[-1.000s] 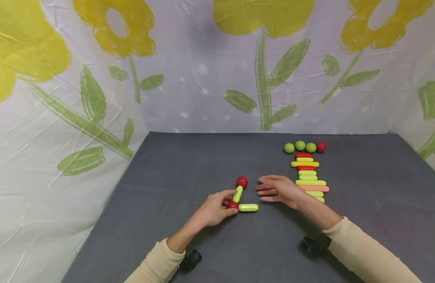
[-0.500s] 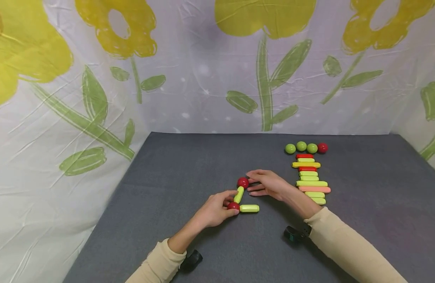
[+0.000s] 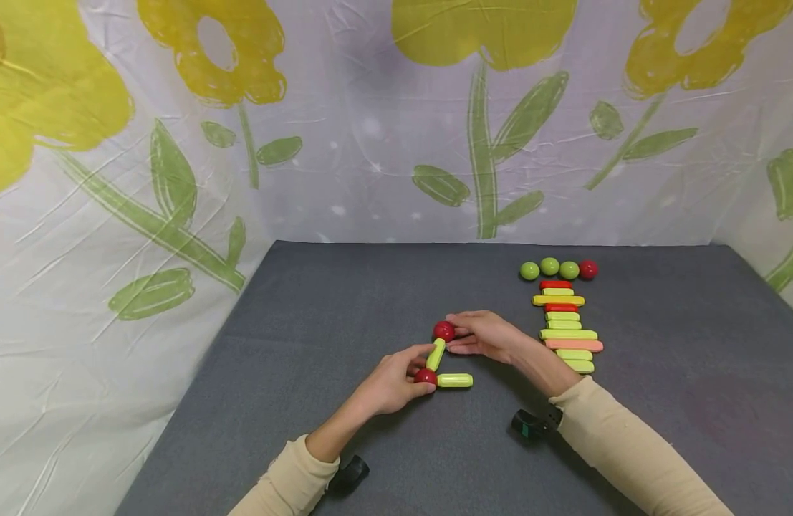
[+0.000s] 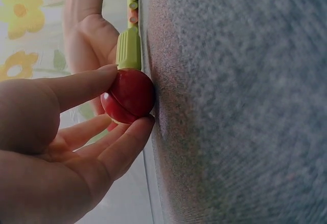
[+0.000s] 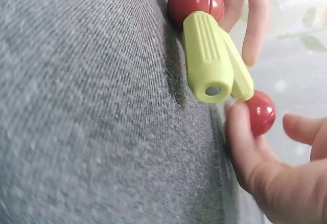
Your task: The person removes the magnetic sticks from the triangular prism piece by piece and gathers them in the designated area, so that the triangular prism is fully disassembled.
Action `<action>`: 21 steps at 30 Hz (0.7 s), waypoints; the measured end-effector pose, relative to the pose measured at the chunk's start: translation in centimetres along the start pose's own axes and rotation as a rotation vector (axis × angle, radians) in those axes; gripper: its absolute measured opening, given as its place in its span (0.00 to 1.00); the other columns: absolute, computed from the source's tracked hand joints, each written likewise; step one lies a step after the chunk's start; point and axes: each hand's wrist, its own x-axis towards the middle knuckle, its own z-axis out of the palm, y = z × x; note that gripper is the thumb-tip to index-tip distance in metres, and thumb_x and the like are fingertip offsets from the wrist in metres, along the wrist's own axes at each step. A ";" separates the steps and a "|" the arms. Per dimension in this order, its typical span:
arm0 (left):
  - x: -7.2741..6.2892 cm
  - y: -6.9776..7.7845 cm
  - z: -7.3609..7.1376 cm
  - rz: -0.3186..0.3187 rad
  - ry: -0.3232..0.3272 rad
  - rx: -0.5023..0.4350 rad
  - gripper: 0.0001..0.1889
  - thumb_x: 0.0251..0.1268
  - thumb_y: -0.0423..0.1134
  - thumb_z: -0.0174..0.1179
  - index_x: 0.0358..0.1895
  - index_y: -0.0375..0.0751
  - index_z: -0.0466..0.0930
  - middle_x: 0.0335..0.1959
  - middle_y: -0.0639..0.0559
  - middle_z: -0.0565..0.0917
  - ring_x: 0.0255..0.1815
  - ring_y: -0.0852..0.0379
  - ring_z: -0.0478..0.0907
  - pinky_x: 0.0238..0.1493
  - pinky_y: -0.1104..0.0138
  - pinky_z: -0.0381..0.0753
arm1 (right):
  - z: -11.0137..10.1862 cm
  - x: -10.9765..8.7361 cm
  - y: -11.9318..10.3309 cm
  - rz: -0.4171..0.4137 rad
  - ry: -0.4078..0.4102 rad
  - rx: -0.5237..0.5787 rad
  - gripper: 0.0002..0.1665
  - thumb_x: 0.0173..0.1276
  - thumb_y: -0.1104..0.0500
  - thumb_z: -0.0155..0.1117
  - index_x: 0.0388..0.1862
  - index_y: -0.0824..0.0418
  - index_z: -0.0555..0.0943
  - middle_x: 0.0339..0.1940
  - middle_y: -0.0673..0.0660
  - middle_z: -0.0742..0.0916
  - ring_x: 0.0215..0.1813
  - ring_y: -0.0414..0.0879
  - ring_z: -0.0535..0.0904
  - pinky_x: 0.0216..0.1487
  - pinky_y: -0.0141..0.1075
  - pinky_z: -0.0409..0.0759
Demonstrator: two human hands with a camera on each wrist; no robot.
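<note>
My left hand [image 3: 390,382] pinches a glossy red ball [image 4: 130,93] between thumb and fingertips, low over the dark table. Two short lime-green rods meet this ball: one rod [image 3: 455,380] points right, the other rod [image 3: 436,355] slants away from me. At the slanting rod's far end is a second red ball [image 3: 444,331], with the fingers of my right hand [image 3: 489,335] round its right side. The right wrist view shows this second ball [image 5: 262,112] between thumb and fingers, the thumb tip looking slightly apart from it. A hollow metal-centred end shows on the nearer rod [image 5: 208,60].
On the right, a column of red, yellow, lime and pink rods [image 3: 569,335] lies side by side. Behind it sit several green balls [image 3: 549,266] and one red ball [image 3: 588,270]. A flower-printed cloth [image 3: 357,143] rises along the back and sides of the table [image 3: 332,301].
My right hand has moved left from beside the rod column to the far red ball, its fingers closing round it. That ball has shifted very slightly. The left hand keeps its hold.
</note>
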 end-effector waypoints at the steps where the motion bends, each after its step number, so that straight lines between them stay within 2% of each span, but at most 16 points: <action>1: 0.0 0.0 0.0 0.000 0.001 0.001 0.32 0.58 0.33 0.68 0.66 0.40 0.68 0.51 0.42 0.80 0.49 0.50 0.79 0.48 0.58 0.80 | 0.0 0.0 0.0 0.002 -0.014 0.026 0.29 0.77 0.58 0.49 0.67 0.76 0.60 0.49 0.64 0.79 0.39 0.47 0.83 0.49 0.38 0.80; 4: 0.0 0.0 0.0 0.001 0.005 -0.001 0.32 0.57 0.33 0.68 0.67 0.40 0.68 0.52 0.41 0.80 0.49 0.49 0.79 0.49 0.58 0.80 | -0.1 0.1 0.2 0.008 -0.059 0.087 0.26 0.77 0.60 0.48 0.65 0.77 0.61 0.46 0.61 0.81 0.40 0.46 0.83 0.50 0.38 0.80; 8: 0.0 0.0 0.1 -0.005 0.008 0.001 0.32 0.58 0.32 0.68 0.67 0.40 0.68 0.52 0.41 0.79 0.49 0.50 0.79 0.48 0.58 0.80 | -0.4 0.3 0.4 0.014 -0.098 0.080 0.25 0.75 0.63 0.51 0.65 0.74 0.62 0.44 0.58 0.82 0.42 0.46 0.81 0.53 0.39 0.78; 14: -0.1 0.1 0.1 -0.028 0.015 0.007 0.33 0.58 0.33 0.68 0.68 0.42 0.67 0.53 0.41 0.79 0.49 0.50 0.79 0.49 0.58 0.79 | -0.3 0.4 0.6 0.008 -0.106 0.099 0.25 0.74 0.66 0.51 0.66 0.73 0.60 0.42 0.55 0.84 0.42 0.44 0.82 0.53 0.39 0.78; 21: 0.0 0.2 0.0 -0.040 0.016 -0.001 0.33 0.58 0.32 0.68 0.68 0.42 0.67 0.54 0.42 0.78 0.49 0.50 0.79 0.51 0.57 0.79 | -0.4 0.4 0.6 -0.003 -0.123 0.121 0.25 0.75 0.64 0.51 0.66 0.75 0.60 0.43 0.56 0.84 0.42 0.45 0.82 0.53 0.39 0.78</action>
